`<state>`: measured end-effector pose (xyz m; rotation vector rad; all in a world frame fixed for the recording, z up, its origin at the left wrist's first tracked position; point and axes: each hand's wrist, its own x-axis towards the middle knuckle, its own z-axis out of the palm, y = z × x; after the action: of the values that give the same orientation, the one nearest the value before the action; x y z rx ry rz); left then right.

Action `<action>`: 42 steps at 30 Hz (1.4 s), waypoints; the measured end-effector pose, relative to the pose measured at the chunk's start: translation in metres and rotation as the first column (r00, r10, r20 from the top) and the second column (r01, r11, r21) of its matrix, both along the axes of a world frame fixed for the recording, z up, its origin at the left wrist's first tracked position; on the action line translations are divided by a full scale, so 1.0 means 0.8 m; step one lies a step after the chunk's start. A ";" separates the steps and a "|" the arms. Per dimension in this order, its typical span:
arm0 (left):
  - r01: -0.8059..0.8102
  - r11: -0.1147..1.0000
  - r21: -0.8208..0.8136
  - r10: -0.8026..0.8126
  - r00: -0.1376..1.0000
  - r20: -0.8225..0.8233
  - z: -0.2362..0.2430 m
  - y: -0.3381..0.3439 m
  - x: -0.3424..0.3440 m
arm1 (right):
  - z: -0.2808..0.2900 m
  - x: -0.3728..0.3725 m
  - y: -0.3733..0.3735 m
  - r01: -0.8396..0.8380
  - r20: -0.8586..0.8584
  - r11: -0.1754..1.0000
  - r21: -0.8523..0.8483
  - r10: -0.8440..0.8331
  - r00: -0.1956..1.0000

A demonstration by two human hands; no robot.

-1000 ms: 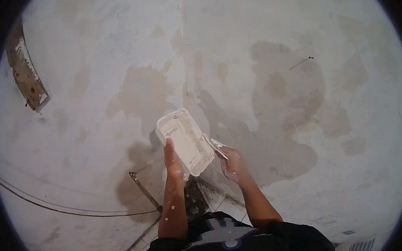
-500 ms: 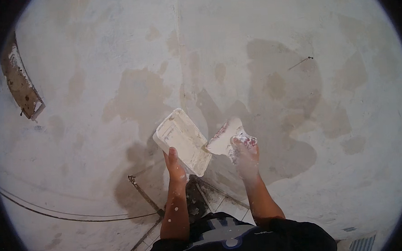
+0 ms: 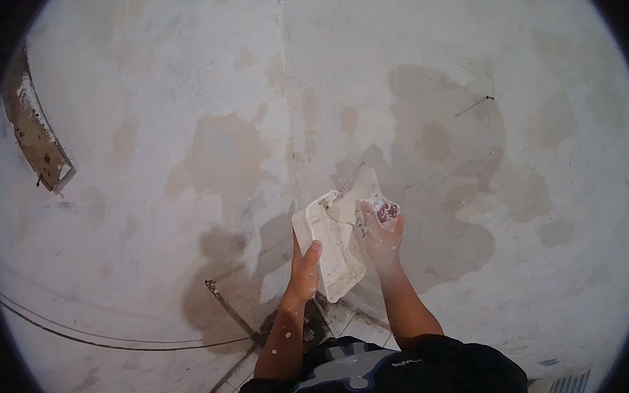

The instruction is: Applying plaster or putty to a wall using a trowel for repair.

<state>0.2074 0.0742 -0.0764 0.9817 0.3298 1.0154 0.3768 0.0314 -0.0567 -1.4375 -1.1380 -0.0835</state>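
Note:
My left hand [image 3: 304, 274] grips a white rectangular plastic tub [image 3: 324, 256] by its long side, the thumb over the rim. The tub is tilted, and pale putty coats its inside. In my right hand [image 3: 384, 241] is a wide scraper [image 3: 360, 185] smeared with putty, its reddish grip closed in my fingers. The scraper's blade meets the upper right rim of the tub, with a lump of putty where they touch. Both hands are in front of the wall [image 3: 237, 79].
Damp-looking beige and grey patches mark the whitish wall. A nail [image 3: 489, 98] sticks out at the right, and a brown strip [image 3: 38, 143] is at the far left. A dark cable [image 3: 123, 345] runs low on the left to a pole [image 3: 228, 304]. Floor tiles [image 3: 341, 316] show below.
The tub has moved right and slightly down, turned more upright and tipped toward the scraper. The scraper blade has swung upward and now lies against the tub's upper right rim.

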 end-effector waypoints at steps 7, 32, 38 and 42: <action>0.108 0.976 -0.191 -0.115 0.993 -0.031 -0.004 0.010 -0.009 | 0.008 -0.010 -0.001 0.076 0.347 0.994 -0.079 -0.044 0.937; -0.054 0.973 -0.223 0.081 0.990 0.112 -0.021 0.013 -0.005 | 0.050 -0.037 -0.038 -0.117 -0.134 0.988 -0.097 0.103 0.986; -0.050 0.969 -0.242 0.086 0.986 0.142 -0.029 0.013 0.004 | 0.048 -0.033 -0.042 -0.107 -0.060 0.972 -0.209 0.097 0.993; -0.101 0.973 -0.207 0.126 0.986 0.109 -0.021 0.010 0.000 | 0.048 -0.039 -0.044 -0.110 -0.077 0.993 -0.053 0.105 0.991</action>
<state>0.2071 0.0819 -0.0929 0.7222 0.3828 1.1179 0.3457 -0.0041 -0.0185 -1.4153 -1.1626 0.0780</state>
